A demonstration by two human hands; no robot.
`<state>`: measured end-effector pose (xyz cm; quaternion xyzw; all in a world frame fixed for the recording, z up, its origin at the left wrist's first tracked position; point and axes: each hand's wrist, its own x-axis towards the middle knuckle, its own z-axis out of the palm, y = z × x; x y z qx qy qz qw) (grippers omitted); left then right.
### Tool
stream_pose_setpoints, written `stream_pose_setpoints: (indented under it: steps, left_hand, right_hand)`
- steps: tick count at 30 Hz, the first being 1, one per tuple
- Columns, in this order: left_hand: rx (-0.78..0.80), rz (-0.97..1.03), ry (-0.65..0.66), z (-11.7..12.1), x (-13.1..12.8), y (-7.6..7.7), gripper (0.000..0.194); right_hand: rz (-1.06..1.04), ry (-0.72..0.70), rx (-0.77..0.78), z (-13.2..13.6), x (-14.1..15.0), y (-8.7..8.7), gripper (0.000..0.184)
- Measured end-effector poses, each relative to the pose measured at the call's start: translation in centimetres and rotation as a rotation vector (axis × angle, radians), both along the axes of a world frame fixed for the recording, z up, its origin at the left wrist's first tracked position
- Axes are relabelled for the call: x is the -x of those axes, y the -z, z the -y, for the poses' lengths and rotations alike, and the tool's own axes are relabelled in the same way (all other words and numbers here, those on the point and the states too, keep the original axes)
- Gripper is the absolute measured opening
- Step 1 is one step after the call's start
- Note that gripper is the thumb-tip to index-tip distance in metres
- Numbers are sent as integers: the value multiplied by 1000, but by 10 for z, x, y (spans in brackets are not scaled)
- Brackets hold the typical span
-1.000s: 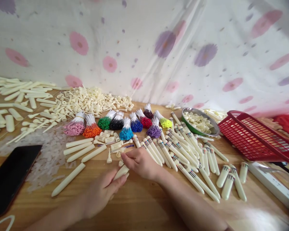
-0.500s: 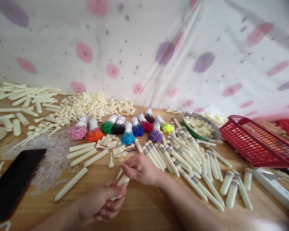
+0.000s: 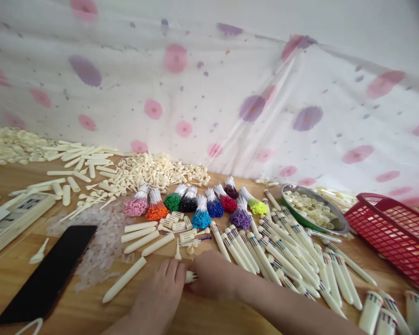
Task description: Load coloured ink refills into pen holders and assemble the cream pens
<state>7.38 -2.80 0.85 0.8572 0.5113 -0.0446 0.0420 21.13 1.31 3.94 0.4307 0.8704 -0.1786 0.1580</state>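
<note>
My left hand (image 3: 164,286), back upward, is closed around a cream slotted pen part (image 3: 191,277) whose end pokes out toward my right hand. Fingers curled, my right hand (image 3: 212,274) lies against that end; its fingertips are hidden, so what they grip cannot be made out. Just beyond the hands stand a small cream pointed piece (image 3: 178,251) and slotted cream pieces (image 3: 186,236) with thin coloured refills. A loose pen barrel (image 3: 125,280) lies left of my left hand, with several more barrels (image 3: 139,235) behind it. Bundles of coloured refills (image 3: 201,215) form a row farther back.
Assembled multicolour pens (image 3: 275,246) spread across the right side. Behind them are a metal bowl of cream parts (image 3: 314,209) and a red basket (image 3: 394,237). On the left lie a black phone (image 3: 49,274), clear plastic bits (image 3: 101,251), and a power strip (image 3: 17,218).
The view has shifted left and up. My left hand has turned back-upward, and the cream part it holds now shows a slotted end. My right hand has turned downward, fingertips hidden.
</note>
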Motion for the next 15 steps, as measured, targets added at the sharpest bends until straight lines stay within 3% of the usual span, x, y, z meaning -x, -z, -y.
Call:
stream_pose_setpoints:
  steps: [8, 15]
  left_hand:
    - [123, -43, -130, -28, 6, -36, 31]
    - [107, 8, -140, -43, 19, -48, 24]
  right_hand:
    - [86, 65, -171, -14, 19, -14, 20]
    - [119, 32, -206, -26, 29, -28, 18]
